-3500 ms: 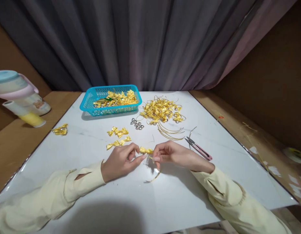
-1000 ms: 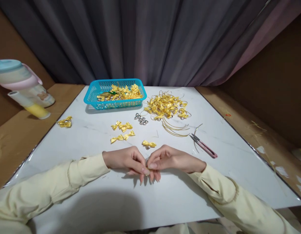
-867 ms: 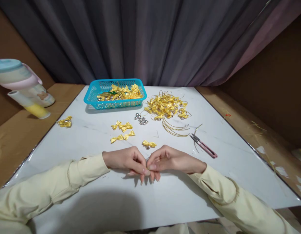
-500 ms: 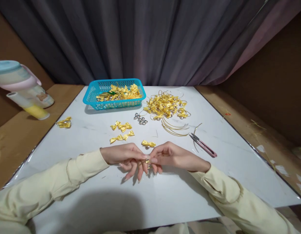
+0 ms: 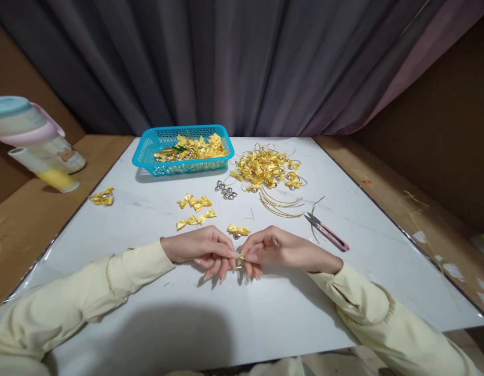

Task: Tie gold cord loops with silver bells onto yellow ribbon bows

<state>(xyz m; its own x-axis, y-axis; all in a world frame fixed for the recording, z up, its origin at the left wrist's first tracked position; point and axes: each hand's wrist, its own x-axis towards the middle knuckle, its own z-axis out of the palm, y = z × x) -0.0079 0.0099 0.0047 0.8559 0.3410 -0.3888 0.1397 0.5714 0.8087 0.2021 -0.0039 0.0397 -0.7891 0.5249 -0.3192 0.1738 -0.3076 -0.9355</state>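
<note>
My left hand [image 5: 210, 250] and my right hand [image 5: 279, 251] meet at the near middle of the table, thumbs and forefingers pinched on a short piece of gold cord [image 5: 240, 256]. A lower stretch of the cord shows between the other fingers; much of it is hidden. Just beyond the fingertips lies a yellow satin bow [image 5: 238, 230] with a silver bell against it. Several loose yellow bows [image 5: 197, 220] rest to the left, and silver bells [image 5: 227, 192] sit farther back. On the right are loose gold cords [image 5: 283, 213] and pink-handled thread snips [image 5: 328, 234].
A blue basket [image 5: 183, 169] of yellow bows stands at the back, beside a heap of bows with cord loops [image 5: 265, 168]. More bows [image 5: 103, 197] lie at the left edge. A bottle [image 5: 38, 136] and a yellow-and-white tube [image 5: 46, 171] are far left.
My fingers have shifted slightly on the cord and its visible part has turned, with a small gap opening between the fingertips. The things on the table stay put.
</note>
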